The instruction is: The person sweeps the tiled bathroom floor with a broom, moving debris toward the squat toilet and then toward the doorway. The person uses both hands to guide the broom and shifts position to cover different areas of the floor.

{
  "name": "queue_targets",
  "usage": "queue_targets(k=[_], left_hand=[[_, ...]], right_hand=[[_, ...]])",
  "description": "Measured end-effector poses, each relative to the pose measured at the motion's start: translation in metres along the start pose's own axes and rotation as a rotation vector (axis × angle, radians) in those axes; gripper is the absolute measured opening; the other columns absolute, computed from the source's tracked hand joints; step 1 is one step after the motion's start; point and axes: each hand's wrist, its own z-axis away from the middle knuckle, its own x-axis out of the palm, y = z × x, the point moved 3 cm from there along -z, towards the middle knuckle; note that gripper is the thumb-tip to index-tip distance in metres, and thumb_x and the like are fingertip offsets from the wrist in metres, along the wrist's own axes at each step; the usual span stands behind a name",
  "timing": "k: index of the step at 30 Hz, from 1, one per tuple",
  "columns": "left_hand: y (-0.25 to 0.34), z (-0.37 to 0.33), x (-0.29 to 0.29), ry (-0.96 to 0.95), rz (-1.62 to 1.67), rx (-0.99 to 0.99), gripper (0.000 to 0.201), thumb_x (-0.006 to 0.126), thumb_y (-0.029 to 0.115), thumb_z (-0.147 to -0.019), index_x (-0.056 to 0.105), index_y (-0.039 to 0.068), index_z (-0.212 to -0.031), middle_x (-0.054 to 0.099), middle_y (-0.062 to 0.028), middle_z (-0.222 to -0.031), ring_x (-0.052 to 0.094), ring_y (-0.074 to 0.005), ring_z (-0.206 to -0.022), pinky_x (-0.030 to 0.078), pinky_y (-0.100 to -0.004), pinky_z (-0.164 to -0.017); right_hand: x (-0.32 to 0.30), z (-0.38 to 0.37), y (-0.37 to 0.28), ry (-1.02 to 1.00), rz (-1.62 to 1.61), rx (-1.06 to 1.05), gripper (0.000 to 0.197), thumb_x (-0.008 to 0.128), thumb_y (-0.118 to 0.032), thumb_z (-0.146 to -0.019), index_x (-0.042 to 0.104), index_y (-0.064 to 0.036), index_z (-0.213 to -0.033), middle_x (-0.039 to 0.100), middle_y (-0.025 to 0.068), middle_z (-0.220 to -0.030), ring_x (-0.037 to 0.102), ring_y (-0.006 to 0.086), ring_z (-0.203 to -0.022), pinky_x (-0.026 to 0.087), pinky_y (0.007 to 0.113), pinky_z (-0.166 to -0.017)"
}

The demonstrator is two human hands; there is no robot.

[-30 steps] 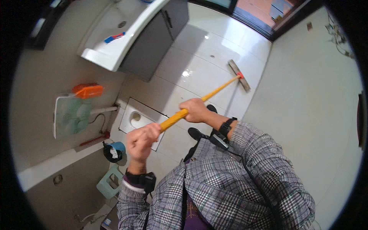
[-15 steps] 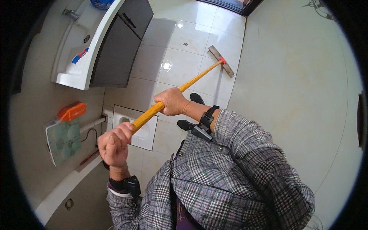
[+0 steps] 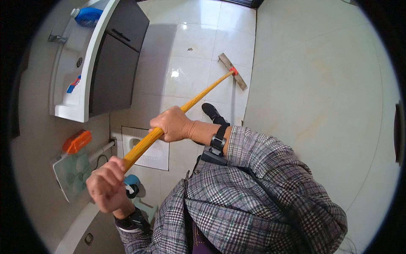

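Observation:
A push-broom-like floor tool has a long yellow wooden handle (image 3: pixel 196 100) and a flat, dirty crosswise head (image 3: pixel 240 79) joined by a red collar. Its head rests on the wet tiled floor near the right wall; whether it bears bristles or a rubber blade I cannot tell. My left hand (image 3: pixel 108 184) is wrapped round the handle's near end at the lower left. Partway along the shaft, my right hand (image 3: pixel 172 124) grips it from above. The handle slants from lower left to upper right across a squat toilet (image 3: pixel 158 156).
Along the left stands a white sink (image 3: pixel 69 111) on a dark cabinet (image 3: pixel 114 76), holding a blue bottle (image 3: pixel 88 17) and a red-blue brush (image 3: pixel 74 84). Below are an orange box (image 3: pixel 77 142), a blue bin (image 3: pixel 132 181) and a white tub rim (image 3: pixel 76 226). A pale wall (image 3: pixel 313 93) rises at right.
Both hands have shifted left and down in view with the handle, still gripping it. The view has moved too; the blue bin now shows beside my left wrist, and one shoe has stepped forward.

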Motion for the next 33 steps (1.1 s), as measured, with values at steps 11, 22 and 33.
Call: queue_targets(k=[11, 22, 33], left_hand=[[-0.121, -0.063, 0.079, -0.077, -0.117, -0.044, 0.025, 0.049, -0.001, -0.086, 0.046, 0.002, -0.061, 0.051, -0.0073, -0.062, 0.051, -0.0206, -0.063, 0.048, -0.0461, -0.089], [-0.026, -0.136, 0.091, -0.134, -0.157, 0.006, 0.045, 0.059, 0.027, -0.092, 0.04, 0.013, -0.053, 0.046, -0.0004, -0.047, 0.044, -0.0149, -0.043, 0.045, -0.0368, -0.062], [-0.128, -0.138, 0.113, -0.223, -0.109, 0.0, 0.038, 0.059, 0.018, -0.094, 0.044, 0.006, -0.06, 0.051, -0.0049, -0.059, 0.051, -0.0197, -0.061, 0.048, -0.0454, -0.086]], right_hand=[[-0.075, 0.002, 0.155, -0.047, 0.225, 0.106, 0.015, 0.073, -0.028, -0.074, 0.063, -0.0176, -0.07, 0.067, 0.005, -0.069, 0.068, 0.0288, -0.07, 0.052, 0.043, -0.061], [-0.134, -0.011, 0.089, 0.177, 0.042, 0.064, 0.019, 0.074, -0.03, -0.071, 0.061, -0.0179, -0.065, 0.066, 0.0, -0.063, 0.067, 0.0222, -0.06, 0.051, 0.038, -0.054], [-0.148, -0.008, 0.192, 0.036, 0.199, 0.142, 0.025, 0.074, -0.03, -0.076, 0.057, -0.017, -0.063, 0.062, 0.0051, -0.061, 0.064, 0.0293, -0.06, 0.048, 0.043, -0.055]])
